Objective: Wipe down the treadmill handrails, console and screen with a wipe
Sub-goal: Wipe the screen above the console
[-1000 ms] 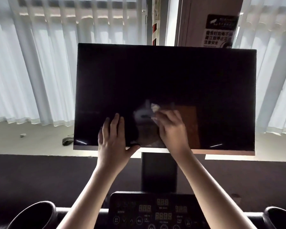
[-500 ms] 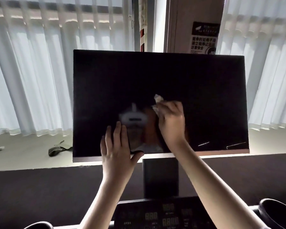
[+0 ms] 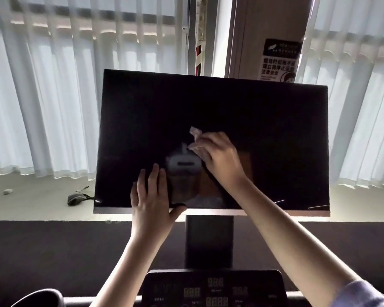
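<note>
Screen step: the right hand (image 3: 220, 158), fingers seemingly curled round the wipe (image 3: 195, 131), rubs the screen (image 3: 275, 140). The left hand (image 3: 151, 200) braces it, fingers straight. Next calls for wider strokes.

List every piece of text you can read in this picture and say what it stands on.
Black sign on the pillar: last line looks like "注意安全"; the other lines are too blurred.
Console: digit displays and button labels, too small to read.
Screen: dark, no text.

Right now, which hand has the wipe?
The right hand, pressing the wipe to the screen; the left hand rests bare at its lower edge.
</note>
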The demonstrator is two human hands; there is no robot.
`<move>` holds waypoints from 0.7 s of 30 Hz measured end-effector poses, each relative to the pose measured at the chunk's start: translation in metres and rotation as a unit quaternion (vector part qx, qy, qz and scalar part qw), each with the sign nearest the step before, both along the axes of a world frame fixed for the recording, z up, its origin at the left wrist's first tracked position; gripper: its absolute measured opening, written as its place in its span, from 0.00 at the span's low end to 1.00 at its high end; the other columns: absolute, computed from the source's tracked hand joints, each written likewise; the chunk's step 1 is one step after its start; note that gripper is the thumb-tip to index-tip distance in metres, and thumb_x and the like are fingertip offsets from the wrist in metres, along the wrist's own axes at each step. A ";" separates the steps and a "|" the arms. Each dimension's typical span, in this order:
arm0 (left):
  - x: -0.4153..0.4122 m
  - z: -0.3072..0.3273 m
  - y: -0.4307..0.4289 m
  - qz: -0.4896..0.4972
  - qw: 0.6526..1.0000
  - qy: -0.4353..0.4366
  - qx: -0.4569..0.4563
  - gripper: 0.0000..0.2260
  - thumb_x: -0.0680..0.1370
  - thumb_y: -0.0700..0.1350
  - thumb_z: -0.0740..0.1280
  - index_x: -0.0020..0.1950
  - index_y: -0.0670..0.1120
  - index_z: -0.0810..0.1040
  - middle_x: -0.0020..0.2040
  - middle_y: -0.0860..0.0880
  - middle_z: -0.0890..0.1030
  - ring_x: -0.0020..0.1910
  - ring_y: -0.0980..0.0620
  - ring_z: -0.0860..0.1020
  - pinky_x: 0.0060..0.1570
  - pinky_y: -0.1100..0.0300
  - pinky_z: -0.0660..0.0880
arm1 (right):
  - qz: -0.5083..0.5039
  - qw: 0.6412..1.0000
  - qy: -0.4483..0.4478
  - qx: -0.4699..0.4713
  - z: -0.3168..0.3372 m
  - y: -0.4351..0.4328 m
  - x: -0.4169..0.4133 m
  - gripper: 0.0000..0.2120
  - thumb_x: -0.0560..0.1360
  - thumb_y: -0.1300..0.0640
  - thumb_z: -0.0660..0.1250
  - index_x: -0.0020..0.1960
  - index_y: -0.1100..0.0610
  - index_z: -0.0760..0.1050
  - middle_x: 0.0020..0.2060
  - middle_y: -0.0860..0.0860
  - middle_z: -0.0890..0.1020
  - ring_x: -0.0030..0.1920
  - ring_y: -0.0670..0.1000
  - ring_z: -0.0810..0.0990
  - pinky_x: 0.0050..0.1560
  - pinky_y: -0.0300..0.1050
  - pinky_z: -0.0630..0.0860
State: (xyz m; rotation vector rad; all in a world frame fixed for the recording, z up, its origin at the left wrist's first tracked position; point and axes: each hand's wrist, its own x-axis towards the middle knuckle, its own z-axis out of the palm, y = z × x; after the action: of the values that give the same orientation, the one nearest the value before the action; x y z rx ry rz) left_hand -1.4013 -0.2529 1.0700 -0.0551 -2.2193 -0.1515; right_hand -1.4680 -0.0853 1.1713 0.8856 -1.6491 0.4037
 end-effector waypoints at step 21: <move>0.003 0.002 0.006 0.022 1.000 -0.019 0.003 0.48 0.61 0.63 0.76 0.70 0.34 0.67 0.71 0.38 0.66 0.67 0.36 0.62 0.59 0.35 0.70 | 0.014 0.999 0.048 0.008 0.046 -0.005 -0.024 0.06 0.75 0.59 0.70 0.49 0.59 0.85 0.41 0.52 0.82 0.39 0.55 0.77 0.38 0.41 0.78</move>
State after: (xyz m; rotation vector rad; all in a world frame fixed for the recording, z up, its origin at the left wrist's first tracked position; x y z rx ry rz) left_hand -1.3984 -0.2464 1.0718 0.0002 -2.2557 -0.1361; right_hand -1.4921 -0.0901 1.2175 0.9278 -1.5550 0.3620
